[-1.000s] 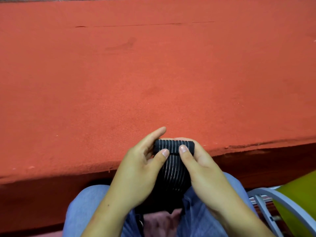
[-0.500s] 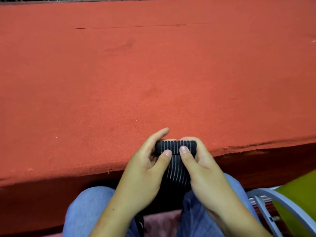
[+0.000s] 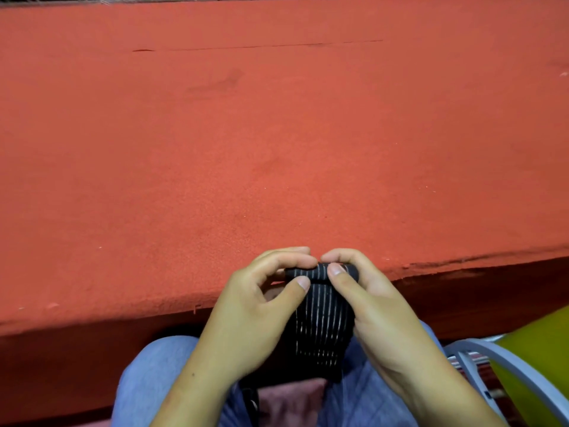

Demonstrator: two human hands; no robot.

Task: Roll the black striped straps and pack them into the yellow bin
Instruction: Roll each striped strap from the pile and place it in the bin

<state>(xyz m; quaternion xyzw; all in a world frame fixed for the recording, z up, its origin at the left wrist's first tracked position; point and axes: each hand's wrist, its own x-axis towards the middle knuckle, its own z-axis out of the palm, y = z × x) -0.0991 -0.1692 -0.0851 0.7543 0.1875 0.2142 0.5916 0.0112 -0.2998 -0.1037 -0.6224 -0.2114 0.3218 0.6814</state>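
1. Both hands are at the near edge of the red table [image 3: 277, 149], over the lap, close together w/ the fingertips almost meeting.
2. L hand [image 3: 255, 312]: the fingers are curled over the top of the rolled end of the black striped strap [image 3: 320, 325] and the thumb presses on its front, so it grips the roll from the left side.
3. R hand [image 3: 381, 312]: same grip from the right side, fingers curled over the top, thumb tip on the front of the roll.
4. The strap is between the two hands. Its upper end is a short, tight roll lying crosswise in front of the table edge. The unrolled rest hangs flat down between the knees, w/ thin white stripes running lengthwise.
5. Legs in blue jeans [image 3: 147, 377] are under the hands.
6. Bottom R corner: a yellow-green shape, prob. the yellow bin [image 3: 545, 359], only partly in view and well apart from the strap, w/ a grey tube frame [image 3: 505, 362] in front of it.
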